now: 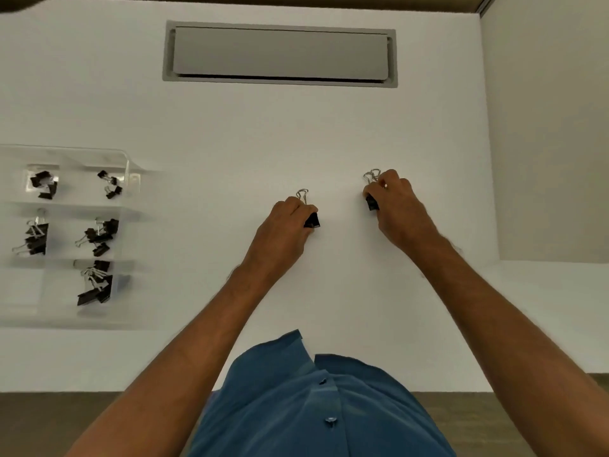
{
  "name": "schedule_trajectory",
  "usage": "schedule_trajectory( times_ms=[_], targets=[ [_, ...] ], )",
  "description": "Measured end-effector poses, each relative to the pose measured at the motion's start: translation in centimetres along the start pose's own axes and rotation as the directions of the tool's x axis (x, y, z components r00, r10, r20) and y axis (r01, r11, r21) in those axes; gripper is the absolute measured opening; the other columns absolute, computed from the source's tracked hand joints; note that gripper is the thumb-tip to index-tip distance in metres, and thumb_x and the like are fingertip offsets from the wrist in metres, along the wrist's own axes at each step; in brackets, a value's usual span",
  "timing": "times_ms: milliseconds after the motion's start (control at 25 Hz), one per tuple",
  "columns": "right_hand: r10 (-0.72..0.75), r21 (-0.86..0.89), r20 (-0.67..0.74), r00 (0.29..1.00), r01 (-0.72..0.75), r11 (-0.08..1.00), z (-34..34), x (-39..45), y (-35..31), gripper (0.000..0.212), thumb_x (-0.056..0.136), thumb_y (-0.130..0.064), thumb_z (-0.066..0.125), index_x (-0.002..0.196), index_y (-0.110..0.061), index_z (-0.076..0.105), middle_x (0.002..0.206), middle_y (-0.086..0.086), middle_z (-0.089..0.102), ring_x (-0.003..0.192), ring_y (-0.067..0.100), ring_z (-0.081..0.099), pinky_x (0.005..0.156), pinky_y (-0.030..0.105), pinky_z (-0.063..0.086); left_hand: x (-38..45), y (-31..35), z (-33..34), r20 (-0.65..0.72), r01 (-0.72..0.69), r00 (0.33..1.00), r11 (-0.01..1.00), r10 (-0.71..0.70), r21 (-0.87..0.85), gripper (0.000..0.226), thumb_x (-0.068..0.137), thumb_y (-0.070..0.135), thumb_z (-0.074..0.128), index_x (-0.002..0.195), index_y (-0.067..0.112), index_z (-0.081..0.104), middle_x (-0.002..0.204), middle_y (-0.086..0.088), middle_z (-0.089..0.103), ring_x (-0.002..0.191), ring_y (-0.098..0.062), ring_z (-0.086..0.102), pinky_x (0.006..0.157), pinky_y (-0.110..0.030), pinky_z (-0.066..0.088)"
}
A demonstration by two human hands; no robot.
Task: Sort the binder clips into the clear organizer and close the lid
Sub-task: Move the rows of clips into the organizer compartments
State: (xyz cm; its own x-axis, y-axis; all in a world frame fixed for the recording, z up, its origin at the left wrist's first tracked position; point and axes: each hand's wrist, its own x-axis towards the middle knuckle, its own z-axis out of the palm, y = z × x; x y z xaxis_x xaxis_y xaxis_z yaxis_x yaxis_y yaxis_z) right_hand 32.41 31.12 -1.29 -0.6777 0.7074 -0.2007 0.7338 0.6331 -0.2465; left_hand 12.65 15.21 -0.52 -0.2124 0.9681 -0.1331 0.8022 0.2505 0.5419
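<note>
My left hand (285, 230) is closed around a black binder clip (313, 221) at the middle of the white table, its wire handles sticking up past my fingers. My right hand (395, 206) grips another black binder clip (371, 202) a little further right, silver handles pointing away from me. The clear organizer (128, 166) lies at the left edge with its lid open. Several of its compartments hold black binder clips (97, 237) grouped by size.
A grey recessed cable flap (280, 54) is set into the table at the back. A second white surface (547, 127) adjoins on the right. The table's front edge (99, 390) runs just before my blue shirt.
</note>
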Motion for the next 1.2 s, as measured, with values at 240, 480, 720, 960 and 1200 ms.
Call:
schedule_trajectory(
  times_ms=[240,480,720,960,1200],
  targets=[
    [0.005,0.142,-0.048,0.999,0.002,0.990,0.0,-0.7,-1.6,0.039,0.083,0.010,0.063,0.114,-0.013,0.061,0.120,0.014,0.043,0.101,0.036,0.053,0.082,0.048,0.057,-5.5,-2.5,-3.5,-0.122,0.075,0.989,0.996,-0.079,-0.037,0.035,0.092,0.012,0.067,0.127,0.016,0.061,0.116,-0.001,0.055,0.104,-0.021,0.051,0.082,-0.037,0.053],
    [-0.098,0.332,-0.089,0.991,0.122,0.935,0.6,-1.7,-11.3,0.040,0.087,0.004,0.069,0.120,-0.017,0.061,0.124,0.009,0.042,0.108,0.030,0.058,0.096,0.042,0.054,-12.6,-8.2,-8.1,-0.235,0.180,0.953,0.982,-0.190,-0.065,0.034,0.091,0.010,0.067,0.124,0.016,0.061,0.114,-0.002,0.055,0.104,-0.020,0.050,0.085,-0.031,0.050],
    [-0.149,0.446,-0.130,0.980,0.193,0.874,1.6,-1.7,-24.7,0.041,0.088,0.002,0.069,0.121,-0.019,0.061,0.123,0.006,0.041,0.106,0.026,0.060,0.098,0.036,0.052,-19.2,-15.4,-13.8,-0.271,0.214,0.937,0.976,-0.219,-0.049,0.036,0.090,0.007,0.070,0.124,0.011,0.062,0.116,-0.007,0.055,0.106,-0.021,0.054,0.091,-0.032,0.052],
    [-0.230,0.494,-0.111,0.967,0.255,0.831,3.0,-1.3,-38.5,0.040,0.089,-0.002,0.070,0.124,-0.019,0.061,0.120,-0.002,0.040,0.108,0.018,0.057,0.099,0.022,0.047,-25.0,-24.7,-19.3,-0.328,0.302,0.895,0.952,-0.302,-0.053,0.037,0.091,0.010,0.069,0.127,0.011,0.061,0.117,-0.004,0.052,0.110,-0.019,0.053,0.088,-0.031,0.055],
    [-0.346,0.442,-0.061,0.936,0.336,0.832,5.0,-0.5,-48.1,0.049,0.087,0.003,0.070,0.129,-0.020,0.058,0.124,-0.002,0.041,0.114,0.019,0.055,0.099,0.031,0.053,-27.4,-32.0,-20.9,-0.198,0.342,0.924,0.939,-0.329,0.038,0.037,0.090,0.019,0.072,0.126,0.013,0.063,0.116,-0.007,0.059,0.098,-0.025,0.061,0.085,-0.040,0.052]
  ],
)
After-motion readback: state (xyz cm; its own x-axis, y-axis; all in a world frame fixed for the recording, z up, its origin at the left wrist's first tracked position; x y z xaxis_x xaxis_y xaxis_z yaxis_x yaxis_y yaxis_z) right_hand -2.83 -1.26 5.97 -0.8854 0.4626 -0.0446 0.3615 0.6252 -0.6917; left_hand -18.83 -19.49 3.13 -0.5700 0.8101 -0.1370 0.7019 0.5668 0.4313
